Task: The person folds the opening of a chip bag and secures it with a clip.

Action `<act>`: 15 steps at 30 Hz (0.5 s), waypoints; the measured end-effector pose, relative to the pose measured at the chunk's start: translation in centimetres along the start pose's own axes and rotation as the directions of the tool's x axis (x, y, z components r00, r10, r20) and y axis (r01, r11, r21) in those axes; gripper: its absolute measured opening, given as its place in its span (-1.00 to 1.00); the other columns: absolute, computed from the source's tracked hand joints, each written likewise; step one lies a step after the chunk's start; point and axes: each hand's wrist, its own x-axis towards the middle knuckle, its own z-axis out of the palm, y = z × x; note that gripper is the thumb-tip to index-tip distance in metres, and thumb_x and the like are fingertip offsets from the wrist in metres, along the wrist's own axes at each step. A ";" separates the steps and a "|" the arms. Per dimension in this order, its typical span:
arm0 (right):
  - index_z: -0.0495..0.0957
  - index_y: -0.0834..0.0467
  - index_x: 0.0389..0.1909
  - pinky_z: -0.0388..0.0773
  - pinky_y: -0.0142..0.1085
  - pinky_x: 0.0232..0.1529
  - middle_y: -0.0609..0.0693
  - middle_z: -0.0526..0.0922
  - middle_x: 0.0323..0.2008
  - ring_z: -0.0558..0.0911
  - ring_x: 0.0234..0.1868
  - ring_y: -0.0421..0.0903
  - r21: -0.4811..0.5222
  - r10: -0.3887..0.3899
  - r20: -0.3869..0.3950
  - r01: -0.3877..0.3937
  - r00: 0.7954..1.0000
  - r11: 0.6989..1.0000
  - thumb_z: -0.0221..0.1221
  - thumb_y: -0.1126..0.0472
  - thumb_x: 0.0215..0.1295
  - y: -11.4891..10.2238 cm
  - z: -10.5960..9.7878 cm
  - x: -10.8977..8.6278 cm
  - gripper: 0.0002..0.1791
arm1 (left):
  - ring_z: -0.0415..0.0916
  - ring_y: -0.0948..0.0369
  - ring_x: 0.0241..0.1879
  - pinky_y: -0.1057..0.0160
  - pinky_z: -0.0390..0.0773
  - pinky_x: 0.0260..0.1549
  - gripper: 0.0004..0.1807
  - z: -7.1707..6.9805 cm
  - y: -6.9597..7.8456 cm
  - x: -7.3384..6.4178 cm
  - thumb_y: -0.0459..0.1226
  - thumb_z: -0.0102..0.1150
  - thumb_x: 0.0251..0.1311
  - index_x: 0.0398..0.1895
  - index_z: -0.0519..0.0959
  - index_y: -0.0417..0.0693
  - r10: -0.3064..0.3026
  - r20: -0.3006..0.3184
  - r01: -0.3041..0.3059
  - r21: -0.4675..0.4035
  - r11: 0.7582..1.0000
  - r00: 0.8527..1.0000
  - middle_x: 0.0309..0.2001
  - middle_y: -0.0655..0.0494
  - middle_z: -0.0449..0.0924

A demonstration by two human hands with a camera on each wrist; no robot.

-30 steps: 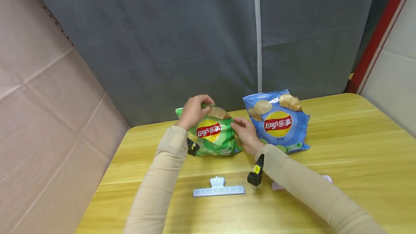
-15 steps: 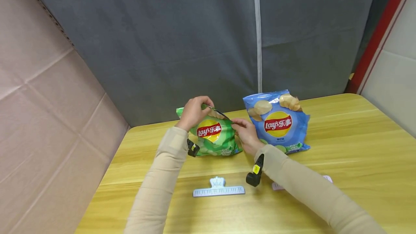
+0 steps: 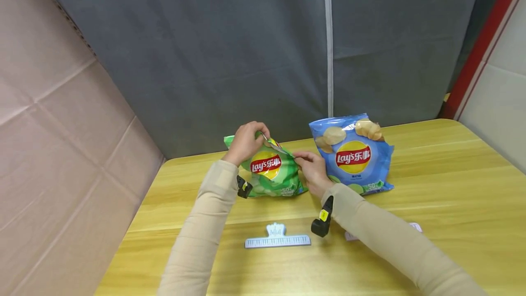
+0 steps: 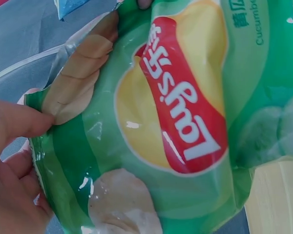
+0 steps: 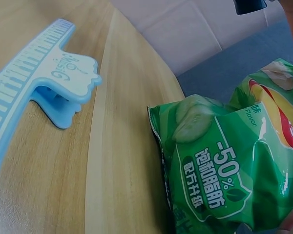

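A green Lay's chip bag (image 3: 269,179) stands tilted back on the table between my hands. My left hand (image 3: 245,141) pinches its top edge toward the left, thumb in front and fingers behind, as the left wrist view shows. At its upper right edge my right hand (image 3: 311,168) pinches the film between thumb and fingertips. The top edge between the hands is slack, with red and yellow print showing behind it. In the right wrist view only a fingertip (image 5: 290,219) of the right hand shows, low on the right. The bag's back is hidden.
A blue Lay's bag (image 3: 353,156) leans beside my right hand. In front lies a light blue bag clip (image 3: 277,240) with a piano-key pattern. A pink clip (image 3: 415,226) is partly covered by my right forearm. A grey curtain (image 3: 205,58) hangs behind the table (image 3: 185,195).
The top edge of the green bag between my hands has sagged and parted, exposing print behind it. My hands have barely moved, and the blue bag and clips stay put.
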 end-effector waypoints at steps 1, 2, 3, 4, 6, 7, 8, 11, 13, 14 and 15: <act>0.51 0.36 -0.14 0.40 -0.30 -0.14 0.11 0.49 -0.18 0.45 -0.18 -0.10 0.000 -0.003 -0.003 0.003 1.000 1.000 0.04 0.44 0.16 0.0 0.0 0.0 -0.76 | 0.41 0.14 -0.14 0.16 0.34 -0.05 -0.78 0.0 -0.1 0.0 -0.49 -0.03 0.10 -0.52 0.54 -0.04 0.002 0.000 -0.002 0.002 1.000 1.000 -0.26 0.07 0.51; 0.51 0.36 -0.15 0.41 -0.29 -0.13 0.11 0.49 -0.18 0.46 -0.18 -0.09 -0.001 -0.005 -0.006 0.005 1.000 1.000 0.04 0.43 0.16 0.0 0.0 0.0 -0.76 | 0.41 0.14 -0.17 0.17 0.35 -0.09 -0.78 0.0 -0.1 0.0 -0.50 -0.03 0.09 -0.52 0.54 -0.05 0.005 0.001 -0.005 0.006 1.000 1.000 -0.27 0.07 0.50; 0.51 0.36 -0.15 0.41 -0.29 -0.13 0.11 0.49 -0.18 0.46 -0.18 -0.09 -0.003 -0.008 -0.009 0.008 1.000 1.000 0.04 0.43 0.15 0.0 0.0 0.0 -0.76 | 0.40 0.15 -0.20 0.18 0.37 -0.12 -0.78 0.1 -0.1 0.1 -0.50 -0.03 0.09 -0.53 0.54 -0.05 0.007 0.002 -0.007 0.010 1.000 1.000 -0.29 0.07 0.49; 0.51 0.37 -0.15 0.41 -0.28 -0.12 0.13 0.50 -0.18 0.46 -0.18 -0.08 -0.006 -0.013 -0.008 0.013 1.000 1.000 0.04 0.44 0.16 0.0 0.0 -0.1 -0.76 | 0.40 0.15 -0.23 0.19 0.37 -0.15 -0.78 0.1 -0.2 0.1 -0.51 -0.03 0.09 -0.53 0.53 -0.05 0.008 0.005 -0.008 0.014 1.000 1.000 -0.30 0.07 0.49; 0.51 0.37 -0.15 0.41 -0.27 -0.11 0.12 0.49 -0.17 0.46 -0.17 -0.07 -0.016 -0.017 -0.008 0.017 1.000 1.000 0.03 0.43 0.17 0.0 0.0 -0.1 -0.77 | 0.38 0.16 -0.27 0.20 0.37 -0.20 -0.78 0.1 -0.2 0.1 -0.51 -0.04 0.09 -0.53 0.53 -0.05 0.014 0.011 -0.015 0.013 1.000 1.000 -0.31 0.08 0.48; 0.51 0.36 -0.16 0.41 -0.26 -0.10 0.12 0.49 -0.17 0.46 -0.17 -0.06 -0.020 -0.018 -0.009 0.018 1.000 1.000 0.03 0.42 0.17 0.0 0.0 -0.1 -0.77 | 0.37 0.16 -0.28 0.20 0.37 -0.22 -0.78 0.0 -0.2 0.1 -0.50 -0.04 0.09 -0.52 0.53 -0.05 0.017 0.016 -0.017 0.007 1.000 1.000 -0.31 0.08 0.48; 0.52 0.35 -0.16 0.41 -0.26 -0.10 0.12 0.49 -0.16 0.46 -0.16 -0.06 -0.024 -0.019 -0.008 0.019 1.000 1.000 0.03 0.42 0.17 0.0 -0.1 -0.1 -0.77 | 0.37 0.16 -0.29 0.20 0.36 -0.23 -0.79 0.0 -0.2 0.1 -0.49 -0.05 0.10 -0.51 0.53 -0.04 0.018 0.020 -0.018 0.002 1.000 1.000 -0.31 0.09 0.47; 0.51 0.35 -0.15 0.40 -0.25 -0.09 0.12 0.48 -0.16 0.45 -0.16 -0.05 -0.030 -0.025 -0.005 0.025 1.000 0.999 0.02 0.42 0.18 0.0 -0.1 -0.2 -0.77 | 0.35 0.15 -0.27 0.19 0.33 -0.24 -0.79 -0.1 -0.3 0.1 -0.45 -0.07 0.12 -0.50 0.53 -0.03 0.014 0.038 -0.013 -0.030 0.999 0.999 -0.28 0.10 0.47; 0.51 0.35 -0.15 0.40 -0.25 -0.09 0.13 0.48 -0.16 0.45 -0.16 -0.05 -0.030 -0.026 -0.005 0.026 1.000 0.999 0.02 0.42 0.18 0.0 -0.1 -0.1 -0.77 | 0.35 0.16 -0.22 0.18 0.32 -0.24 -0.79 -0.1 -0.3 0.0 -0.42 -0.10 0.14 -0.49 0.53 -0.02 0.001 0.049 0.001 -0.054 0.999 0.999 -0.25 0.10 0.46; 0.51 0.35 -0.14 0.40 -0.25 -0.10 0.13 0.48 -0.17 0.45 -0.17 -0.05 -0.029 -0.025 -0.005 0.025 1.000 0.999 0.02 0.42 0.18 0.1 -0.1 -0.2 -0.77 | 0.35 0.16 -0.18 0.18 0.33 -0.22 -0.79 -0.1 -0.3 0.0 -0.40 -0.12 0.14 -0.48 0.53 -0.01 -0.007 0.053 0.010 -0.063 0.998 0.999 -0.23 0.10 0.46; 0.51 0.35 -0.14 0.40 -0.25 -0.10 0.13 0.48 -0.17 0.45 -0.17 -0.05 -0.029 -0.023 -0.006 0.023 1.000 0.999 0.02 0.42 0.18 0.1 -0.1 -0.2 -0.77 | 0.35 0.16 -0.15 0.17 0.34 -0.21 -0.78 0.0 -0.4 0.0 -0.38 -0.13 0.14 -0.48 0.53 0.00 -0.016 0.056 0.020 -0.074 0.997 0.998 -0.22 0.11 0.46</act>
